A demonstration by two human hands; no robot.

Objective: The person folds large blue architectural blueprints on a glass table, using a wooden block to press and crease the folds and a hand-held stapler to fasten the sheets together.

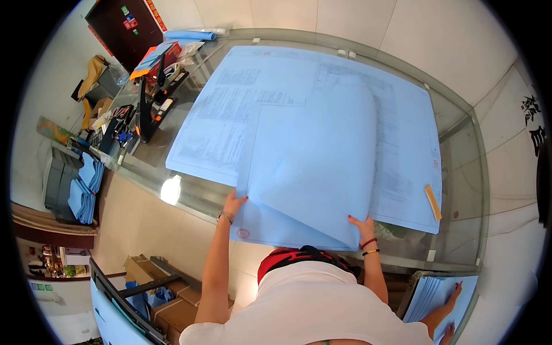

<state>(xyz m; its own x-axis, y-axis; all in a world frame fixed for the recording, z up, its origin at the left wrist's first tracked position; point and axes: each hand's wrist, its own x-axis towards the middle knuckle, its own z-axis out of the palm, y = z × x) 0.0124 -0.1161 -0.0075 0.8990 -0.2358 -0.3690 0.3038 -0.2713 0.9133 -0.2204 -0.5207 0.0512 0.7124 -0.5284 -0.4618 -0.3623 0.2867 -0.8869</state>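
Observation:
A large blue printed sheet (310, 144) bends over itself, its near end reaching past the table's front edge toward my body. My left hand (234, 206) pinches its left edge, thumb on top. At the near right corner my right hand (363, 230) grips the same sheet. A diagonal crease runs between the two hands. Beneath and around it, flat on the glass table, spreads more blue printed paper (213, 115); whether it is one sheet or a stack I cannot tell. A yellow flat strip (432, 202) rests on this paper's right edge.
Long-arm staplers (146, 109) and assorted tools stand at the glass table's (460, 167) left end, with a blue roll (190, 35) behind. Folded blue sheets (86, 190) lie on a grey machine. Cardboard boxes (172, 313) are lower left. Another person's hand (451, 296) touches blue sheets lower right.

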